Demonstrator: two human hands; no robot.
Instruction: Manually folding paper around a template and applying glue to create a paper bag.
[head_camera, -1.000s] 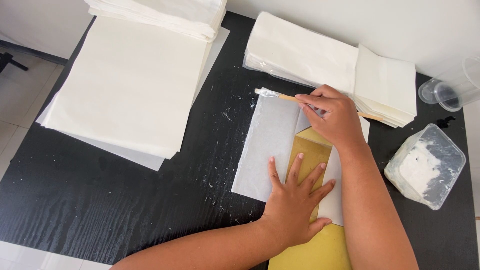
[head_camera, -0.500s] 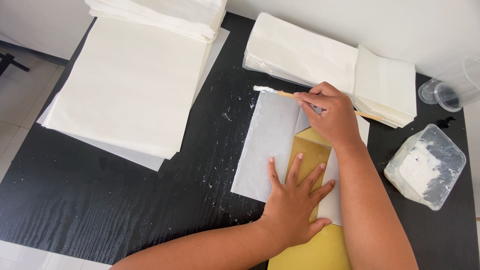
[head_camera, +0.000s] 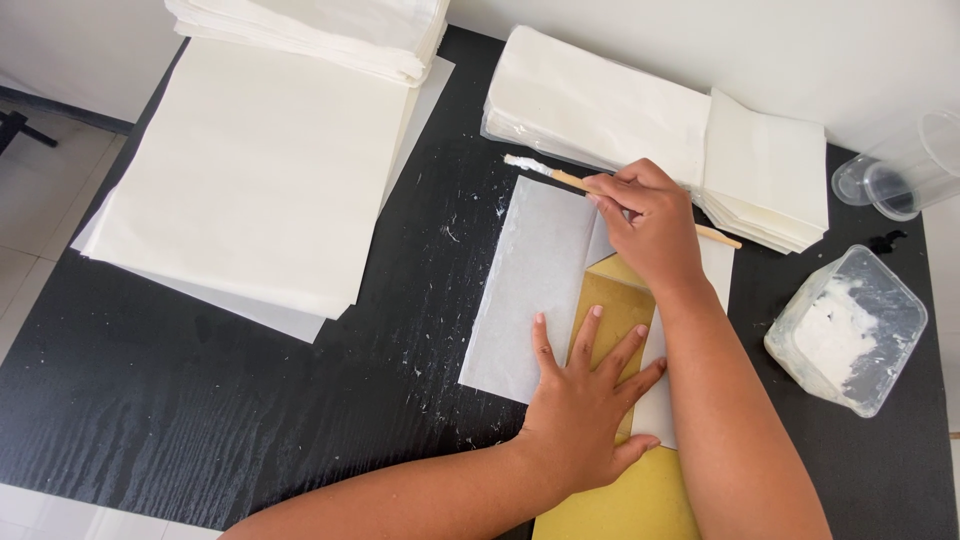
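My left hand lies flat, fingers spread, on a thin white sheet and the yellow paper folded under it, on the black table. My right hand grips a wooden-handled brush. Its bristles, loaded with white paste, point left at the sheet's top left corner. The brush handle sticks out past my wrist to the right.
A plastic tub of white paste stands at the right, with a clear lidded cup behind it. Stacks of white folded paper lie beyond the sheet. A large pile of cream sheets covers the table's left part.
The brush tip has shifted slightly left and up along the sheet's top edge. My left hand has stayed pressed in place.
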